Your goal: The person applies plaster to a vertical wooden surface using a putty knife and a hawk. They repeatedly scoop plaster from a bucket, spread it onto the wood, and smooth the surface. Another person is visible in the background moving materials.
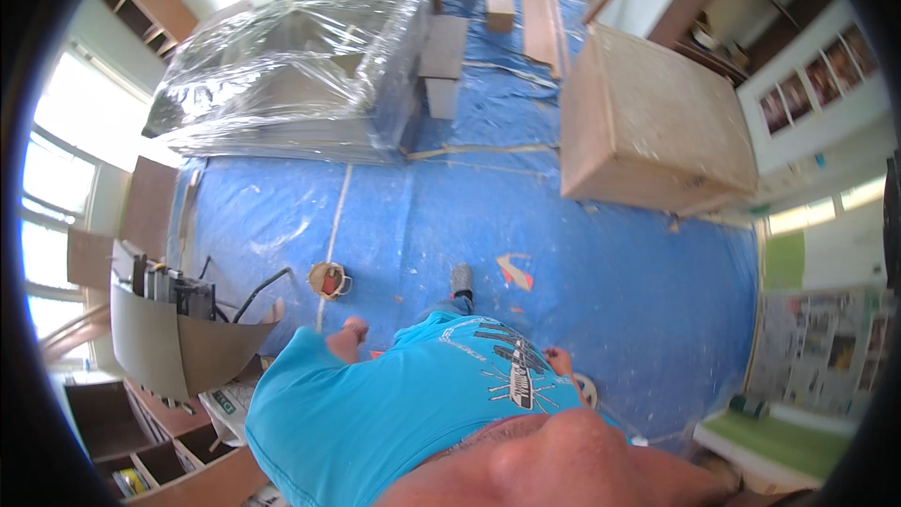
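My left hand [351, 333] hangs at my left side, with its fingers curled in and nothing seen in them. A bit of orange-red [376, 354] shows between that hand and my blue shirt; its kind is unclear. Low at my right side is my right hand [557, 361], small and partly hidden by the shirt, so its grip does not show. Just beyond it a pale round thing [587, 389] peeks out, and I cannot tell whether the hand touches it. A round tan bucket or bag with a handle [326, 281] stands on the floor ahead of my left hand.
Blue sheeting [450, 207] covers the floor. Clear plastic wraps a large piece of furniture [300, 75] at far left. A big wooden cabinet [657, 117] stands at right. A tool with a black hose [192, 296] and a curved panel [150, 343] are at left. Scraps [514, 270] lie ahead.
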A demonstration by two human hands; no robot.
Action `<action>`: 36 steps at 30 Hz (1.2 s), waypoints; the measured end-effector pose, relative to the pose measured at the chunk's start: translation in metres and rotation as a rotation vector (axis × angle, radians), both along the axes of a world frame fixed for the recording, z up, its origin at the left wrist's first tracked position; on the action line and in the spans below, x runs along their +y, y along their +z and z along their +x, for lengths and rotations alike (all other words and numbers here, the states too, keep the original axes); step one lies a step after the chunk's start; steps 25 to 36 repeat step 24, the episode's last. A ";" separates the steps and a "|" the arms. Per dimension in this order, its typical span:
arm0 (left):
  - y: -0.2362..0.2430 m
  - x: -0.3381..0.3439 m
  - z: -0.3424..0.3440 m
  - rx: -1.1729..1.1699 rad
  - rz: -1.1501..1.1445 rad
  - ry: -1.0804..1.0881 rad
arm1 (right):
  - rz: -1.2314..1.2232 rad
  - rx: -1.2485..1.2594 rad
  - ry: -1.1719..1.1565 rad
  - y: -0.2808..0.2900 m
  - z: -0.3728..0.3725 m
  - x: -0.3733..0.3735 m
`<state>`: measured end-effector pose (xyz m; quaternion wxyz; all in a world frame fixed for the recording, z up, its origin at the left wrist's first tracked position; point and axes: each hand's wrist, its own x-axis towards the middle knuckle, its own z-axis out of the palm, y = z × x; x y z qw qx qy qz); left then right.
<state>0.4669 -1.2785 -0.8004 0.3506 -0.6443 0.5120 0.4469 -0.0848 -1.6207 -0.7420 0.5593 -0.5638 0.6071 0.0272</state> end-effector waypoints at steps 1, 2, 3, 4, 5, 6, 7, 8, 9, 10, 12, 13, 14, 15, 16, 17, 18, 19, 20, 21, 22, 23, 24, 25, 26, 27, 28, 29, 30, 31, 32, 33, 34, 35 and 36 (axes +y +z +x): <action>-0.005 -0.057 0.025 -0.063 -0.173 0.000 | 0.001 0.039 -0.014 0.005 0.014 -0.021; -0.006 -0.123 0.048 -0.072 -0.258 0.464 | 0.018 -0.041 -0.074 0.010 0.027 -0.036; -0.001 -0.190 0.063 -0.126 -0.629 0.565 | 0.027 -0.025 -0.150 0.015 0.043 -0.057; 0.009 -0.265 0.082 0.036 -0.787 0.850 | 0.057 -0.085 -0.199 0.017 0.062 -0.079; 0.025 -0.339 0.100 0.176 -0.966 0.819 | 0.081 -0.081 -0.257 0.020 0.077 -0.099; 0.044 -0.407 0.114 0.330 -1.002 0.926 | 0.102 -0.042 -0.322 0.024 0.092 -0.122; 0.065 -0.471 0.126 0.361 -1.093 0.858 | 0.052 -0.061 -0.267 0.025 0.108 -0.150; 0.085 -0.530 0.135 0.377 -1.160 0.835 | -0.003 -0.049 -0.218 0.025 0.127 -0.181; 0.101 -0.577 0.145 0.414 -1.252 0.815 | -0.065 -0.021 -0.177 0.024 0.144 -0.214; 0.113 -0.617 0.160 0.400 -1.236 0.795 | -0.068 -0.096 -0.183 0.022 0.164 -0.249; 0.118 -0.688 0.184 0.438 -1.295 0.768 | -0.091 -0.213 -0.223 0.021 0.203 -0.330; 0.114 -0.718 0.200 0.374 -1.244 0.783 | -0.109 -0.241 -0.154 0.022 0.231 -0.384; 0.101 -0.729 0.211 0.344 -1.212 0.809 | -0.122 -0.249 -0.107 0.026 0.254 -0.427; 0.083 -0.740 0.229 0.335 -1.206 0.834 | -0.123 -0.184 -0.090 0.031 0.282 -0.471; 0.062 -0.748 0.247 0.215 -1.207 0.782 | -0.181 -0.254 -0.033 0.042 0.308 -0.520; 0.039 -0.748 0.261 0.114 -1.144 0.759 | -0.228 -0.251 0.008 0.053 0.338 -0.569; 0.016 -0.746 0.275 0.116 -1.049 0.980 | -0.332 -0.248 0.079 0.065 0.375 -0.621; -0.003 -0.732 0.285 0.133 -0.817 1.255 | -0.430 -0.191 0.152 0.079 0.410 -0.662; -0.016 -0.712 0.296 -0.015 -0.867 0.925 | -0.431 -0.271 0.192 0.093 0.445 -0.701; -0.027 -0.707 0.311 -0.124 -0.804 0.649 | -0.457 -0.315 0.235 0.111 0.485 -0.752; -0.033 -0.706 0.322 -0.103 -0.839 0.882 | -0.417 -0.340 0.243 0.128 0.527 -0.795; -0.037 -0.698 0.324 -0.062 -0.779 1.114 | -0.395 -0.410 0.262 0.142 0.567 -0.831; -0.050 -0.732 0.342 -0.057 -0.797 1.135 | -0.305 -0.464 0.208 0.152 0.609 -0.862; -0.050 -0.732 0.342 -0.057 -0.797 1.135 | -0.305 -0.464 0.208 0.152 0.609 -0.862; -0.050 -0.732 0.342 -0.057 -0.797 1.135 | -0.305 -0.464 0.208 0.152 0.609 -0.862; -0.050 -0.732 0.342 -0.057 -0.797 1.135 | -0.305 -0.464 0.208 0.152 0.609 -0.862; -0.050 -0.732 0.342 -0.057 -0.797 1.135 | -0.305 -0.464 0.208 0.152 0.609 -0.862; -0.050 -0.732 0.342 -0.057 -0.797 1.135 | -0.305 -0.464 0.208 0.152 0.609 -0.862; -0.050 -0.732 0.342 -0.057 -0.797 1.135 | -0.305 -0.464 0.208 0.152 0.609 -0.862; -0.050 -0.732 0.342 -0.057 -0.797 1.135 | -0.305 -0.464 0.208 0.152 0.609 -0.862; -0.050 -0.732 0.342 -0.057 -0.797 1.135 | -0.305 -0.464 0.208 0.152 0.609 -0.862; -0.050 -0.732 0.342 -0.057 -0.797 1.135 | -0.305 -0.464 0.208 0.152 0.609 -0.862; -0.050 -0.732 0.342 -0.057 -0.797 1.135 | -0.305 -0.464 0.208 0.152 0.609 -0.862; -0.050 -0.732 0.342 -0.057 -0.797 1.135 | -0.305 -0.464 0.208 0.152 0.609 -0.862; -0.050 -0.732 0.342 -0.057 -0.797 1.135 | -0.305 -0.464 0.208 0.152 0.609 -0.862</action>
